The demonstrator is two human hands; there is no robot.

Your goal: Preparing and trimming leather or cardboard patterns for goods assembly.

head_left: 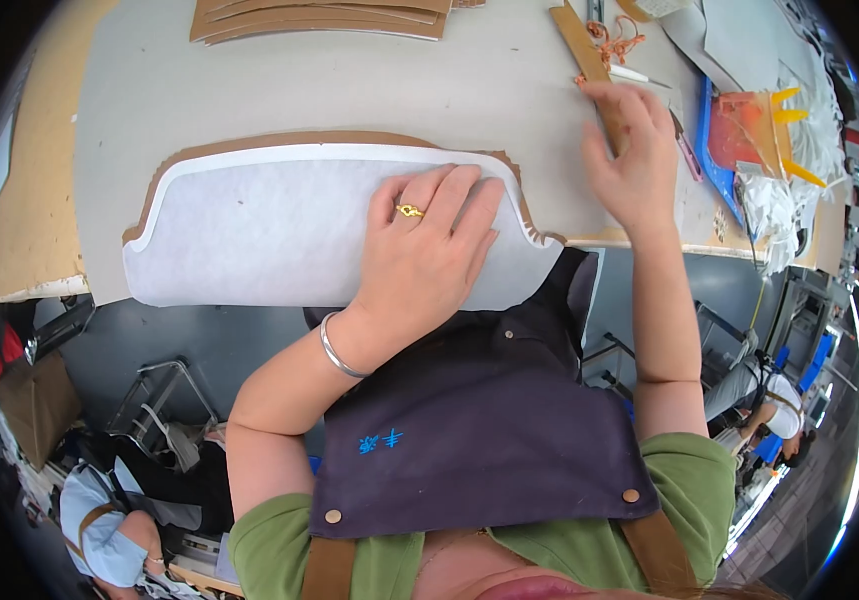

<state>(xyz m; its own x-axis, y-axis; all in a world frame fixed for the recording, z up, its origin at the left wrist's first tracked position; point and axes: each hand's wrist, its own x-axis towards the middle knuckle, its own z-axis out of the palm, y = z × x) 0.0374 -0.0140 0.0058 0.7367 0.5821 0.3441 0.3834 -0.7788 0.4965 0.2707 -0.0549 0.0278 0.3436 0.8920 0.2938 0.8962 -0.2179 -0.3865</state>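
Note:
A white shaped panel (259,220) with a curved upper edge and brown edging lies at the table's near edge, partly overhanging it. My left hand (439,225) rests flat on its right half, fingers slightly bent and spread, a gold ring on one finger. Off to the right, my right hand (634,150) is raised over the table, thumb apart from the fingers. Its fingertips are by a long brown strip (581,45); whether they touch it, I cannot tell. Near that hand lie a white pointed tool (641,76), a pink-handled tool (689,158) and tangled orange thread (619,42).
Brown sheets (319,18) are stacked at the far edge. To the right stand a blue-edged tray (714,165), an orange-red container (744,130) with yellow parts, and a bundle of white strips (771,215). Other people sit at lower left and far right.

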